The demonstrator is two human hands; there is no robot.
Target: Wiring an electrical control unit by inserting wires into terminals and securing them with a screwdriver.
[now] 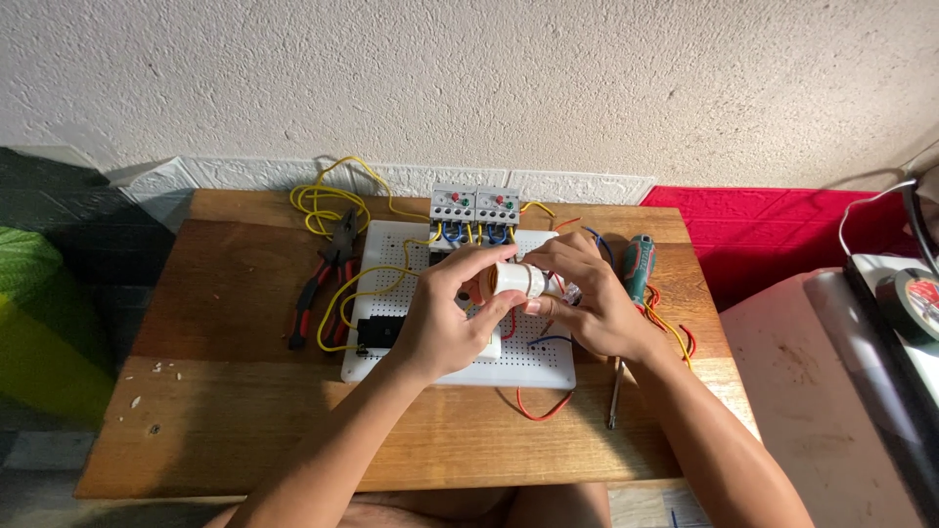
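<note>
A small white cylindrical lamp socket with a brass band is held above a white perforated mounting board. My left hand grips its near end with fingers curled around it. My right hand pinches its far end, where thin wires come out. Two grey relay units with red and green buttons stand at the board's far edge, wired in blue and yellow. A black part sits on the board's left side, partly hidden by my left wrist.
Red-handled pliers and yellow wire coils lie left on the wooden table. A green-handled screwdriver lies right of the board. Loose red wire curls at the front. A red cloth and tape roll are at right.
</note>
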